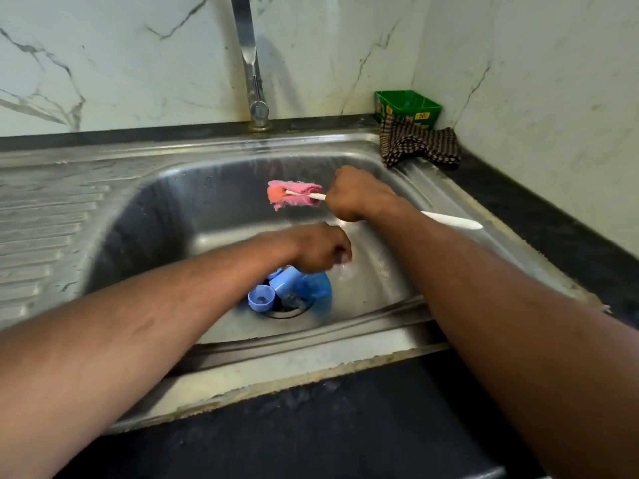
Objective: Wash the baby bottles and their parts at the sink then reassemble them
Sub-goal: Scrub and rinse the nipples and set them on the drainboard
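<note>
Far left is the ribbed draining board (45, 216) of a steel sink (221, 160), a bit scuffed and water-spotted, set into a dark surface (311, 426) with marble-look wall behind it.

Down at the bottom of the basin, right over the drain (287, 311), sits a little pile of blue bottle parts (294, 288). The clearest one is a small round cup-shaped cap (261, 298) lying tilted with its open side facing up, and next to it a pale blue tube-like piece (285, 280) leaning against a bigger, darker blue curved piece (320, 285). There's something clear in the pile too, but it's too blurry to say what.

The left hand (320, 248) is just above that pile, knuckles up, fingers curled under. It's motion-blurred and the fingers point away from the camera, so I honestly can't tell if it's gripping something or just balled up.

The tap (254, 81) comes up behind the middle of the basin, with no water visible from it.

Further right and higher, the right hand (356, 195) is wrapped firmly around a white-handled bottle brush (449, 219). The pink sponge head (294, 193) with an orange tip sticks out to the left over the basin, and the handle's tail pokes out past the wrist toward the sink's right rim.

Back right corner: a brown checked cloth (418, 145) draped on the edge, touching a green box (408, 107) behind it.
</note>
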